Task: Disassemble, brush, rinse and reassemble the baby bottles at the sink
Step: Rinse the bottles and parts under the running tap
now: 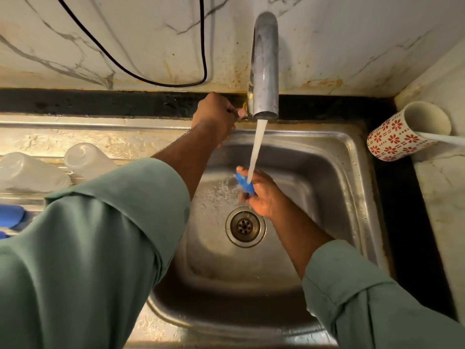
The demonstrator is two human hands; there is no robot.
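Note:
Water runs from the steel tap (264, 66) into the steel sink (334, 172). My right hand (264, 195) holds a small blue bottle part (244, 183) in the stream, above the drain (245, 226). My left hand (216, 117) is curled round the tap handle at the base of the tap; the handle itself is mostly hidden. Two clear bottle bodies (85, 159) (27, 172) lie on the draining board at the left. Blue parts (11, 216) show at the left edge, partly hidden by my sleeve.
A white cup with red flowers (402, 133) stands on the counter right of the sink with a white handle sticking out of it. A black cable (201, 59) hangs on the marble wall behind the tap. My green sleeves cover the near left counter.

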